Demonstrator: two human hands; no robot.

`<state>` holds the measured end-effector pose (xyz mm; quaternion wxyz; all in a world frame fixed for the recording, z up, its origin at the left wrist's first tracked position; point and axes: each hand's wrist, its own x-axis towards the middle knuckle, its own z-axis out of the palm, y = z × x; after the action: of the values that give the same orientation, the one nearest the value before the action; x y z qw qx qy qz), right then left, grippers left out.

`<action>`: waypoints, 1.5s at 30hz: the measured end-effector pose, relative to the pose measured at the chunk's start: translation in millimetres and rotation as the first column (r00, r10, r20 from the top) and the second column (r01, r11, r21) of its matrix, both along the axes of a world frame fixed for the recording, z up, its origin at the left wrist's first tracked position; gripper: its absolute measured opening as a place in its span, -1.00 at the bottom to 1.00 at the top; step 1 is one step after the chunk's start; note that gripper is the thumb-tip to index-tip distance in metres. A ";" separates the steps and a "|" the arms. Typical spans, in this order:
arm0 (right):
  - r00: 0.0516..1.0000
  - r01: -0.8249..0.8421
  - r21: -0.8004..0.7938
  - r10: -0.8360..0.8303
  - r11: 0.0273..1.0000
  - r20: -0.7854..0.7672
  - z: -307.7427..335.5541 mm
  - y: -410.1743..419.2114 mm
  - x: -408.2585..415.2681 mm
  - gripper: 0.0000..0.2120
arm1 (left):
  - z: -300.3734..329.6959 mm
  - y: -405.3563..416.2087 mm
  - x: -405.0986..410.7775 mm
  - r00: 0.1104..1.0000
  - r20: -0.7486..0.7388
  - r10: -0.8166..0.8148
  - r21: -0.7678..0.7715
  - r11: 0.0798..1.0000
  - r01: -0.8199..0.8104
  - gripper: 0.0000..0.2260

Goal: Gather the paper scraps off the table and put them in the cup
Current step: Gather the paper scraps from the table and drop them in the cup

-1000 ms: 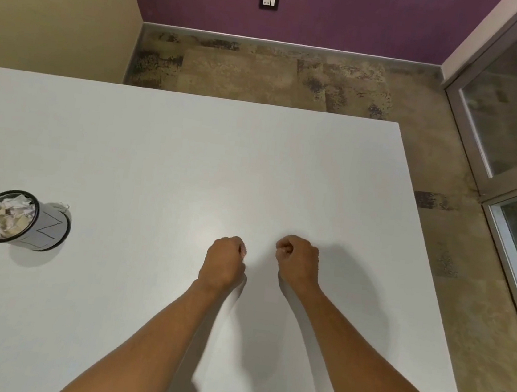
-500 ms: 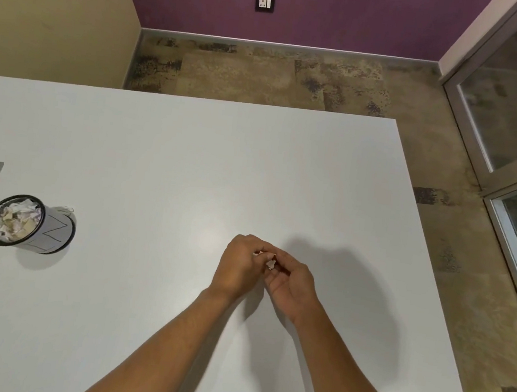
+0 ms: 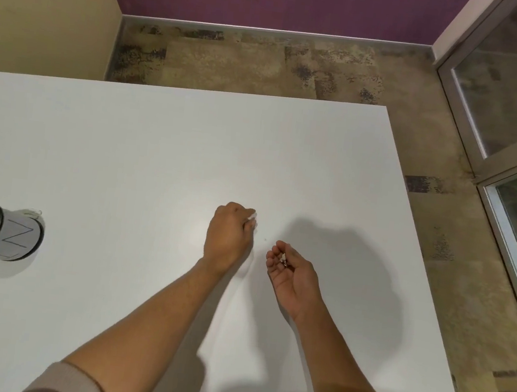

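Left hand [image 3: 228,236] knuckles-up, fingers curled, pinching small white paper scraps [image 3: 252,219] at its fingertips, low over the flat white tabletop [image 3: 159,152]. Right hand [image 3: 293,274] just beside it, palm up and cupped, fingers loosely bent, a few tiny white paper bits [image 3: 284,258] lying in the palm. Far to the left of both hands, at the frame edge, stands the grey cylindrical cup with black rim [image 3: 17,236], filled with crumpled white paper.
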<state>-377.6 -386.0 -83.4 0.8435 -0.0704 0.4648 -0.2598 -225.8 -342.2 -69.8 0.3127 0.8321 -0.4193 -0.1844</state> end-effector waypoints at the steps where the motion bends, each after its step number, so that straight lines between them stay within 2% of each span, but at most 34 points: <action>1: 1.000 0.001 -0.001 -0.001 1.000 0.001 -1.1 -0.9 -2.5 -0.79 | -2.2 -6.9 1.1 0.999 0.044 -0.021 0.036 0.999 0.020 -0.84; 5: 1.000 0.009 -0.014 -0.009 1.000 0.007 -2.4 -3.7 -8.9 -0.80 | -10.2 -25.2 1.8 0.963 0.200 -0.181 0.198 0.970 0.141 -0.81; 9: 0.999 0.026 -0.011 -0.026 1.000 0.022 -2.3 -6.3 -9.0 -0.81 | -19.9 -25.8 2.3 0.943 0.254 -0.213 0.211 0.964 0.161 -0.79; 16: 0.999 0.041 0.000 -0.041 0.999 0.025 -4.9 -5.9 -11.3 -0.80 | -28.6 -6.8 -6.7 0.987 0.087 -0.135 0.014 0.991 0.135 -0.87; 22: 0.998 0.063 -0.005 -0.063 0.998 0.012 -8.3 -3.0 -16.9 -0.85 | -32.1 8.9 -25.8 0.985 -0.082 -0.153 -0.057 0.987 0.149 -0.91; 29: 0.997 0.080 -0.006 -0.080 0.997 -0.001 -11.0 -3.8 -23.3 -0.79 | -29.2 6.5 -35.6 0.985 0.058 -0.162 0.034 0.986 0.160 -0.89; 34: 0.997 0.069 -0.003 -0.069 0.998 -0.016 -10.8 0.0 -23.9 -0.79 | -26.0 9.6 -36.6 0.941 0.185 -0.283 0.147 0.955 0.258 -0.87; 36: 0.998 0.063 -0.002 -0.064 0.998 -0.016 -10.3 3.9 -24.8 -0.78 | -25.6 11.7 -39.0 0.961 0.133 -0.244 0.157 0.962 0.223 -0.87; 39: 0.998 0.048 0.005 -0.048 0.999 -0.033 -9.3 10.5 -26.1 -0.76 | -17.1 16.9 -41.4 0.987 -0.128 -0.096 0.113 0.987 0.111 -0.85; 41: 0.998 0.035 0.021 -0.034 0.999 -0.046 -8.3 16.1 -25.4 -0.81 | -4.7 25.2 -43.2 0.957 -0.292 0.002 0.072 0.997 0.020 -0.84; 43: 0.998 0.032 0.039 -0.030 0.999 -0.056 -7.1 22.7 -22.6 -0.87 | 9.0 36.5 -47.3 0.924 -0.381 0.046 0.023 0.999 -0.041 -0.85; 45: 0.999 0.013 0.039 -0.011 0.999 -0.049 -2.0 31.3 -17.6 -0.88 | 22.9 49.5 -53.0 0.914 -0.406 0.030 -0.052 0.997 -0.056 -0.83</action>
<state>-395.2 -354.6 -85.4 0.8316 -0.0575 0.4907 -0.2537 -278.8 -292.6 -46.9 0.4226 0.7748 -0.3329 -0.3322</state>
